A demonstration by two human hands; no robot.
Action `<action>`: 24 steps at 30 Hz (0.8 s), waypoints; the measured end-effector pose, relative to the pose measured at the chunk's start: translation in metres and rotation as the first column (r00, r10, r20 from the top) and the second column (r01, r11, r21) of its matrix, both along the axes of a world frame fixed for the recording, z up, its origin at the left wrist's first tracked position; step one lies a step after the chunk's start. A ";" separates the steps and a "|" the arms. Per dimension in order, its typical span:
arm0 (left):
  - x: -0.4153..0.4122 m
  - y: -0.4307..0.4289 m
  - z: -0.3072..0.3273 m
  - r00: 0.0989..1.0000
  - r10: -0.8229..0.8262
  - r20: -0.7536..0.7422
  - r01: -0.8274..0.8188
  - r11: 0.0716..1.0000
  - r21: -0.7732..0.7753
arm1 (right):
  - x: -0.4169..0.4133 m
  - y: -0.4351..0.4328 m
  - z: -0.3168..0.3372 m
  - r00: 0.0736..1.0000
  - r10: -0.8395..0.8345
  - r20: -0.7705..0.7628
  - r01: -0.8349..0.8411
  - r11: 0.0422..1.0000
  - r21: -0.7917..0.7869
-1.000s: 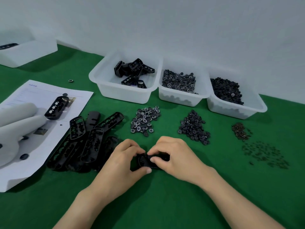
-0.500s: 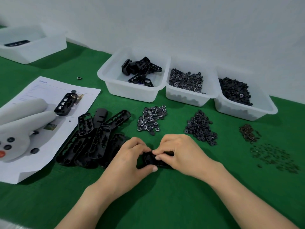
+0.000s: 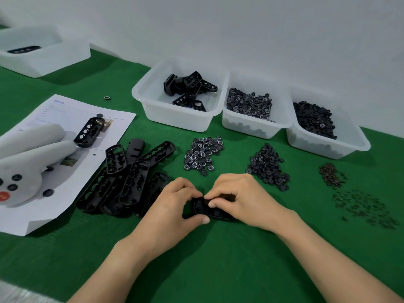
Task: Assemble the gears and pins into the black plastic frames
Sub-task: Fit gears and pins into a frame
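Note:
A black plastic frame (image 3: pixel 202 208) lies on the green mat between my hands. My left hand (image 3: pixel 172 206) grips its left end, thumb along the near side. My right hand (image 3: pixel 240 197) curls over its right part, fingertips pinching at the frame's top; what they pinch is hidden. A heap of empty black frames (image 3: pixel 129 178) lies to the left. Beyond my hands lie white-toothed gears (image 3: pixel 203 155), black gears (image 3: pixel 267 166), brown pins (image 3: pixel 331 174) and dark pins (image 3: pixel 365 207).
Three white bins stand at the back: frames (image 3: pixel 181 119), patterned gears (image 3: pixel 253 125), black gears (image 3: pixel 328 145). A paper sheet (image 3: pixel 65 171) at left carries a grey controller-like device (image 3: pixel 28 162) and one frame (image 3: pixel 88 132). Another white bin (image 3: pixel 43 60) sits far left.
The view has shifted so everything sits further right and lower. My hands stay together on the frame, fingers adjusting only slightly.

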State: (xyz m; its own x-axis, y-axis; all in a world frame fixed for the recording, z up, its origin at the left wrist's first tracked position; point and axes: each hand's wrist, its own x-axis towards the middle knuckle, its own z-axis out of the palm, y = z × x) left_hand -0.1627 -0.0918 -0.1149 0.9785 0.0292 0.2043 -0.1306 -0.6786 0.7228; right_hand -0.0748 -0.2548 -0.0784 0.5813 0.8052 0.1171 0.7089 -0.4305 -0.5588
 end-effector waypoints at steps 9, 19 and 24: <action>-0.001 0.000 0.001 1.000 0.006 -0.022 -0.006 1.000 0.002 | 0.004 -0.009 -0.002 0.978 -0.082 -0.190 0.102 0.989 0.102; -0.001 0.000 0.001 1.000 0.004 -0.007 -0.004 1.000 0.003 | 0.003 -0.003 0.007 0.989 0.106 0.106 -0.095 0.990 -0.105; 0.000 0.000 0.001 1.000 0.001 -0.011 -0.001 1.000 0.003 | 0.002 -0.001 0.007 0.973 0.126 0.196 -0.103 0.987 -0.122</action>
